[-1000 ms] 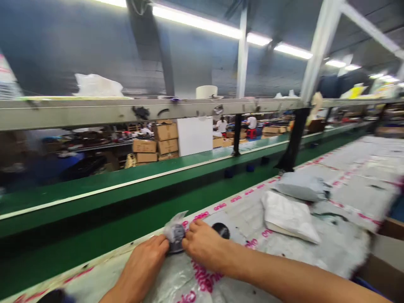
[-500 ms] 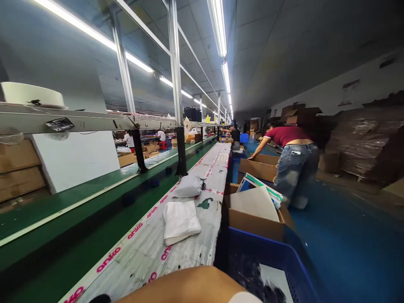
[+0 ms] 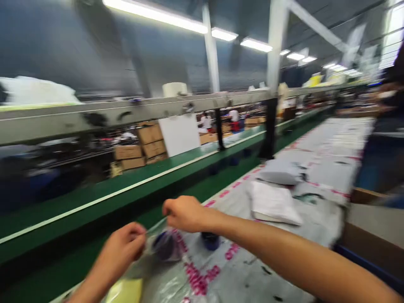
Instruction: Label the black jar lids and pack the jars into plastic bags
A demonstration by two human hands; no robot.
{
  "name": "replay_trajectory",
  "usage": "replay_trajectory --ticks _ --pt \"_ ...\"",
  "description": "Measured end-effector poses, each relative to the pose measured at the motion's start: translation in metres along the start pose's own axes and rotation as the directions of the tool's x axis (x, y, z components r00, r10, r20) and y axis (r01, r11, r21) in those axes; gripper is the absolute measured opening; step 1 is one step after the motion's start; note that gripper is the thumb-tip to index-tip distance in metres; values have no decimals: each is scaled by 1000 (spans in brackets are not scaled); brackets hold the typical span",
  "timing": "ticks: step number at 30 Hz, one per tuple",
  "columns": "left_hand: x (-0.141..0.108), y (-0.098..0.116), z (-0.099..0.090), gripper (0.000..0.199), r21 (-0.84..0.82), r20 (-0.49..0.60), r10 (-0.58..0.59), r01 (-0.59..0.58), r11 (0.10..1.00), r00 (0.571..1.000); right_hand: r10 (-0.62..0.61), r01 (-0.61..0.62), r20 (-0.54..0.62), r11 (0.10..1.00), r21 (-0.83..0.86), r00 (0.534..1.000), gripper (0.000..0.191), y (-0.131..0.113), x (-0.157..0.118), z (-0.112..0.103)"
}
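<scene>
And here we are at the long surface [image 3: 252, 269]: the left hand [image 3: 124, 244] has its fingers [image 3: 140, 235] pinched together on the edge of a clear plastic bag [image 3: 176, 254], near left, with a dark round item [image 3: 164, 246] inside. The right hand [image 3: 184, 213] is raised just above, its arm reaching across from the right, fingers curled together (too blurred to say if they grip). A second dark round item [image 3: 210, 240] stands just beside the bag.
</scene>
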State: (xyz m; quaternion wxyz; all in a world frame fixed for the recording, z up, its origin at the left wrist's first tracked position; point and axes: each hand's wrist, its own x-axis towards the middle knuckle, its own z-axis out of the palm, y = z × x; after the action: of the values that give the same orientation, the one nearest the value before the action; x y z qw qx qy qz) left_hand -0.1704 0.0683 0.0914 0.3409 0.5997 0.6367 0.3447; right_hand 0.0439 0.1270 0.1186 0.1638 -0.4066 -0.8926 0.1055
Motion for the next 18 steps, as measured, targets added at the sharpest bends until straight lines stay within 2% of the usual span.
replay_trajectory --ticks 1,4,6,8,12,14,18 --pt "-7 -4 -1 23 -38 14 -34 34 999 999 -13 13 -21 1000 8 1000 32 2 -3 6" --pt "-12 -12 8 22 -115 -61 -106 98 988 993 -43 44 -69 999 12 997 28 3 -12 20" --pt "-13 -13 13 23 -169 -72 -119 106 980 990 -53 53 -115 999 0 992 28 -2 -21 22" --pt "-15 -11 15 23 -217 -62 -108 92 972 992 -116 116 -140 993 -7 983 25 -11 -29 22" --pt "-19 -8 13 24 -276 -48 -75 59 959 996 -294 294 -27 956 -26 955 29 -25 -36 30" --pt "-19 -9 11 27 -284 -63 -83 62 957 995 -300 302 42 951 -65 953 29 -27 -34 39" --pt "-22 -18 3 36 -265 -117 -101 67 962 988 -252 258 97 965 -55 963 10 -27 -28 49"
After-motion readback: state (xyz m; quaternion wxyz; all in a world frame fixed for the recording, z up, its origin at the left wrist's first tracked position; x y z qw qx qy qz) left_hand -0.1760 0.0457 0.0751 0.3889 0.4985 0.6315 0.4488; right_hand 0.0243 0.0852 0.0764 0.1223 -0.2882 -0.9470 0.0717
